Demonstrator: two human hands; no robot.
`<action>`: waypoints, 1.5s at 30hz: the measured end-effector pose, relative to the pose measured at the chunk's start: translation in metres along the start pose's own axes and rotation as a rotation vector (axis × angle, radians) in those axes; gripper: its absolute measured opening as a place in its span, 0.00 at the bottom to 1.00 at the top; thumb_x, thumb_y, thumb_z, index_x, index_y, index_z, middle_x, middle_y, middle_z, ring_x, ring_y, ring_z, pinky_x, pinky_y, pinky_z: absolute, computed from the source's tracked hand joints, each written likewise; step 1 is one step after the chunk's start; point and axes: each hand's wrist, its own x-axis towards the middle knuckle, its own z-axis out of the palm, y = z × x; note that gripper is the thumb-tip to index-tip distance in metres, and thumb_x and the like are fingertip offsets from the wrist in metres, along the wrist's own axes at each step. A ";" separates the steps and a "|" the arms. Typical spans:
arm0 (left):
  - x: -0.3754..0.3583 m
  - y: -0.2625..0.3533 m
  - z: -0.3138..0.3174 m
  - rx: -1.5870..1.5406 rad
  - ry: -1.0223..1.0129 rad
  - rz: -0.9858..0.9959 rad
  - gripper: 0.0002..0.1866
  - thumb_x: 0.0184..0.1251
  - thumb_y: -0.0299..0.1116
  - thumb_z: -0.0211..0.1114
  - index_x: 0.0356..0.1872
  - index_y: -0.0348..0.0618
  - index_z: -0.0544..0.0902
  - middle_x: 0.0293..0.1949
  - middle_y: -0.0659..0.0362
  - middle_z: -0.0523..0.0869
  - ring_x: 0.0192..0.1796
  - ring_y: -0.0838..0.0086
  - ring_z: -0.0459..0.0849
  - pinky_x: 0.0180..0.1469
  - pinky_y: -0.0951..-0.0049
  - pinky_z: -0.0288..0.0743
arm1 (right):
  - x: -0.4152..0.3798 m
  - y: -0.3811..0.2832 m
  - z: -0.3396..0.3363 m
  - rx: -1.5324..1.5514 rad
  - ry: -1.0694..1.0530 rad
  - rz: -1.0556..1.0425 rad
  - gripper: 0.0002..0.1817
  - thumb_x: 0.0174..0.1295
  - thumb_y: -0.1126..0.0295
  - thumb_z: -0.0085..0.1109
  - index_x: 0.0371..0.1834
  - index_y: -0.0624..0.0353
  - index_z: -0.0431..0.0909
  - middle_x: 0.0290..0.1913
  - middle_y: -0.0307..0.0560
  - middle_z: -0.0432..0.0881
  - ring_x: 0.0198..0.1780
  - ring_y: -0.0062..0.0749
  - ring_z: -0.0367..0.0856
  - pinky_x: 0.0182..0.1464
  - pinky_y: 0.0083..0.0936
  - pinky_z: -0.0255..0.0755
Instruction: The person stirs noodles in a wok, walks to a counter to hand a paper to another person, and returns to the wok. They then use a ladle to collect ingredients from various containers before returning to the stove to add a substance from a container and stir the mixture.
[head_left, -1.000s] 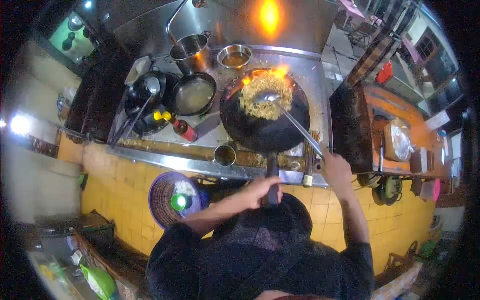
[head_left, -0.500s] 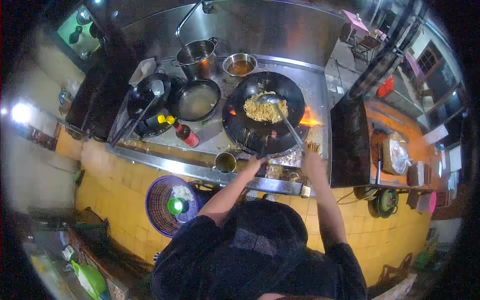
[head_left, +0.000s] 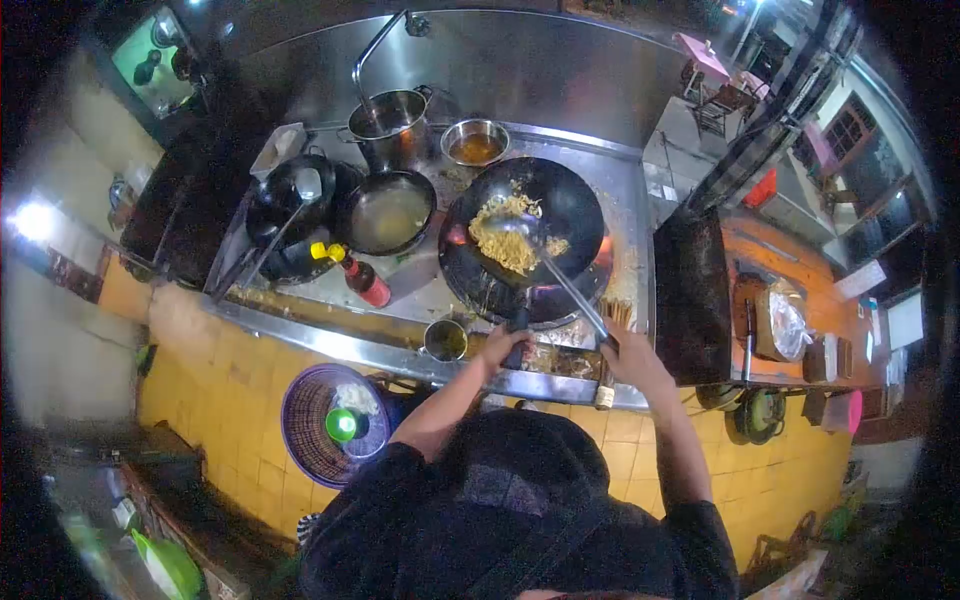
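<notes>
My left hand (head_left: 502,347) is closed round the dark handle of the black wok (head_left: 575,215), at its near side. My right hand (head_left: 634,358) is wrapped round the long metal handle of a ladle (head_left: 578,297). The ladle's bowl lies among the noodles (head_left: 505,250), which are heaped in the left half of the wok, with a small clump to the right of the bowl. Just left of my left hand stands a metal cup (head_left: 445,341). A bamboo brush (head_left: 613,322) rests on the counter edge beside my right hand.
A pan of cloudy liquid (head_left: 390,218), a tall pot (head_left: 388,130) and a steel bowl (head_left: 475,143) stand behind and left of the wok. A red sauce bottle (head_left: 368,283) is near the front. A purple basket (head_left: 300,440) sits below; a wooden table (head_left: 775,240) stands right.
The noodles have shifted left and spread out in the wok, and the ladle's bowl has moved left and down. The flame at the wok's right side has gone from view.
</notes>
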 end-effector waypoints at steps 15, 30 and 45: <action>-0.117 0.099 0.111 -0.535 -0.300 -0.401 0.09 0.62 0.32 0.60 0.27 0.42 0.71 0.20 0.61 0.73 0.24 0.77 0.75 0.30 0.75 0.73 | -0.006 -0.050 -0.085 -0.141 -0.294 0.142 0.23 0.55 0.70 0.55 0.57 0.56 0.70 0.40 0.62 0.80 0.41 0.49 0.81 0.43 0.34 0.74; -0.069 0.056 0.061 -0.149 -0.048 -0.204 0.11 0.62 0.37 0.58 0.23 0.46 0.73 0.17 0.65 0.74 0.19 0.78 0.72 0.25 0.75 0.70 | -0.038 -0.049 -0.047 -0.216 -0.278 0.266 0.24 0.55 0.68 0.55 0.57 0.58 0.69 0.35 0.61 0.80 0.37 0.58 0.79 0.44 0.43 0.74; -0.152 0.036 0.104 0.046 -0.059 -0.314 0.12 0.63 0.37 0.56 0.22 0.43 0.76 0.18 0.59 0.77 0.21 0.75 0.78 0.26 0.75 0.72 | -0.044 -0.027 -0.041 -0.447 -0.144 0.362 0.27 0.55 0.69 0.53 0.62 0.54 0.65 0.28 0.59 0.80 0.31 0.55 0.80 0.35 0.43 0.75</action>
